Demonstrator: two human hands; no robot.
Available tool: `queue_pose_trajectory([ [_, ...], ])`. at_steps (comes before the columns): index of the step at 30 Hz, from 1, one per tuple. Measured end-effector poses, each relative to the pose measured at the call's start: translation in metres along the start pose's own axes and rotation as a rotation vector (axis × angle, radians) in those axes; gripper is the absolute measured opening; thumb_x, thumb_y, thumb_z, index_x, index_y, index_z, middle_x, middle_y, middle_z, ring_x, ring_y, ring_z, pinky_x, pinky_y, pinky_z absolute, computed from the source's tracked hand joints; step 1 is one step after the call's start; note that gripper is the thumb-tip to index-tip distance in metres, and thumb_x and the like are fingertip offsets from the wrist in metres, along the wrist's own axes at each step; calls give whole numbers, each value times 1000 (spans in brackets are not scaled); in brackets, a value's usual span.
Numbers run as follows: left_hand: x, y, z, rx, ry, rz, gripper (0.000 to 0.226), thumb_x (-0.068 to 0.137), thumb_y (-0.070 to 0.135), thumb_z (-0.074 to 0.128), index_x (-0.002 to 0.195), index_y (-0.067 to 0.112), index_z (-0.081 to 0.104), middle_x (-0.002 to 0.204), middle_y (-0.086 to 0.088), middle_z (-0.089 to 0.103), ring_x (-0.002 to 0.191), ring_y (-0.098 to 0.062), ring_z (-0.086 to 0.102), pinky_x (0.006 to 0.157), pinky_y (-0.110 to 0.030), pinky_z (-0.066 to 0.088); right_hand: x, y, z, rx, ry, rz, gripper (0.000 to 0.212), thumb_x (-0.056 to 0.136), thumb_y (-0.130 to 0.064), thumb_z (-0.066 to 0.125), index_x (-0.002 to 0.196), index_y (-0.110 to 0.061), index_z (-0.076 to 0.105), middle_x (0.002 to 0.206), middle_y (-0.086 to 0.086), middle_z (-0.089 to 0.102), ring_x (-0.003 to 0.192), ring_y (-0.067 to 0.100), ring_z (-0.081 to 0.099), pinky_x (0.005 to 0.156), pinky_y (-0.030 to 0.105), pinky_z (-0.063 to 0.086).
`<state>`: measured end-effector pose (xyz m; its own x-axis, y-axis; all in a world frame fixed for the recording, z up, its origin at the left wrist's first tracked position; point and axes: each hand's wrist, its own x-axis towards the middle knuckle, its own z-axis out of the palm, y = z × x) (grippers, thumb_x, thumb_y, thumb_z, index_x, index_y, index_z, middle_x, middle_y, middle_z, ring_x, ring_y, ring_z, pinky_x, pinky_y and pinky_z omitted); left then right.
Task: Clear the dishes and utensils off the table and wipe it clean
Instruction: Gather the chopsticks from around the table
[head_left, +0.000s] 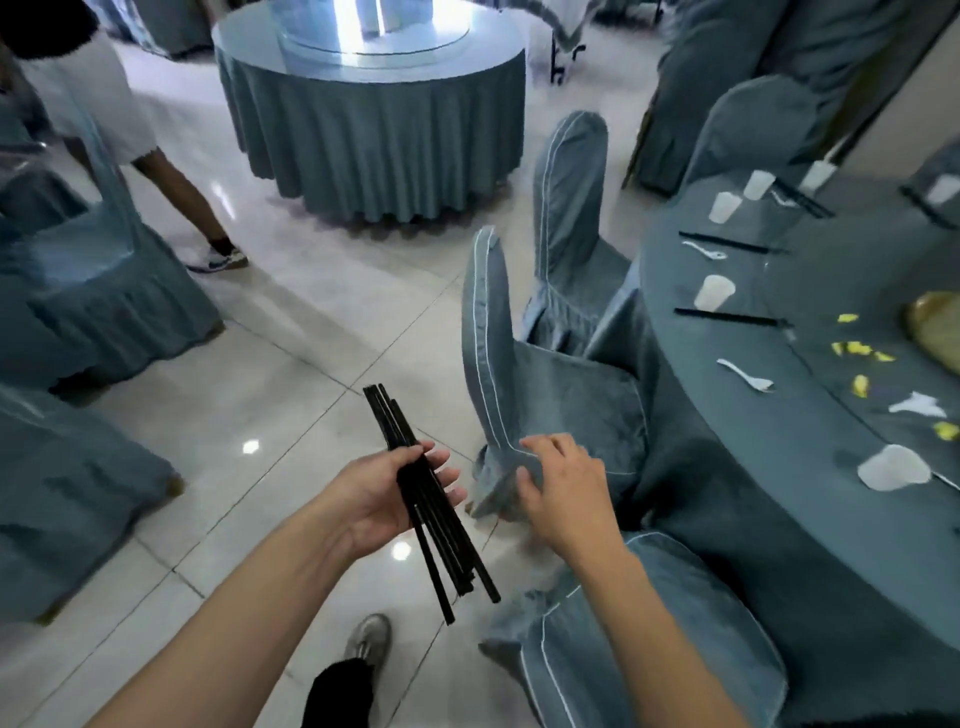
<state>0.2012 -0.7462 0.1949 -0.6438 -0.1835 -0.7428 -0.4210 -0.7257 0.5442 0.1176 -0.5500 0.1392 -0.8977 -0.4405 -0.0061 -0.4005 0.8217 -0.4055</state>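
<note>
Black slender plastic chopsticks (434, 501), an uneven bundle, lie gripped in my left hand (387, 496); my right hand (558, 486), fingers loosely curled, touches the blue-grey fabric chair cover (545, 384), fingertips blurred.

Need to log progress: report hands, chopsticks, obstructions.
Left hand grips bundle of black chopsticks. Right hand rests on chair cover. Cups, spoons remain on table; chairs block access.

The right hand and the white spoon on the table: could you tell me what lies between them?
In the head view, a covered chair stands between the right hand and spoon.
</note>
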Motion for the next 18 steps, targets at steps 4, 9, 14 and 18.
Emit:
queue_pose_trajectory([
  [4,45,66,12,126,-120,-45,17,107,10,45,116,4,57,87,-16,71,75,-32,72,70,-52,63,51,-18,3,4,37,146,33,97,-35,53,129,-27,55,127,-1,54,112,22,52,97,40,37],
  [9,91,137,42,325,-290,-153,20,104,13,47,114,3,61,94,-17,73,79,-33,74,75,-52,63,97,-32,2,0,101,343,34,98,-35,51,131,-28,54,130,-1,53,115,23,53,99,41,37],
  [14,147,169,94,454,-424,-242,22,104,15,46,118,6,60,104,-18,72,89,-35,73,78,-52,63,132,-16,-7,-12,171,514,36,97,-34,51,133,-28,52,130,-1,52,116,23,51,100,40,36],
  [18,196,181,147,533,-484,-310,23,102,14,46,118,6,61,106,-18,72,88,-35,74,72,-52,63,162,17,-10,-1,230,642,37,97,-35,53,133,-29,53,130,-2,52,116,23,51,100,40,37],
])
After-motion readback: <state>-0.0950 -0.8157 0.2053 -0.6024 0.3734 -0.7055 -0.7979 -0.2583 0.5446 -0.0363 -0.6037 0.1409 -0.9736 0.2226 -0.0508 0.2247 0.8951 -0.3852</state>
